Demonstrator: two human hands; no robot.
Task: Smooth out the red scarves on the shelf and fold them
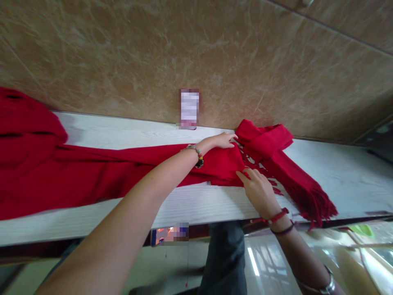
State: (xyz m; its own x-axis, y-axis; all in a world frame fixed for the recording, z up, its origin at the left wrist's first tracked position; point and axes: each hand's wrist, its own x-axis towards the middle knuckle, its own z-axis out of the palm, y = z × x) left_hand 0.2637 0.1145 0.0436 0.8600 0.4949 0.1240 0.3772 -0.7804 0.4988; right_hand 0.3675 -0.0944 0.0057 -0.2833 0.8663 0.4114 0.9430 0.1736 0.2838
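Note:
A long red scarf [101,172] lies stretched across a white table [190,205], its left part bunched up at the frame's edge. A second folded red scarf with fringe [285,172] lies at the right, its tassels reaching the table's front edge. My left hand [222,140], with a beaded bracelet on the wrist, rests flat on the far corner of the long scarf's end, fingers extended. My right hand [259,190], wearing red and dark wrist cords, lies on the near corner of that end, fingers pressed onto the cloth beside the fringe.
A brown marbled wall [196,53] rises right behind the table. A small blurred card [189,108] stands against it. Below the table edge are my dark trouser leg [227,254], a shiny floor and a green object [364,229] at the right.

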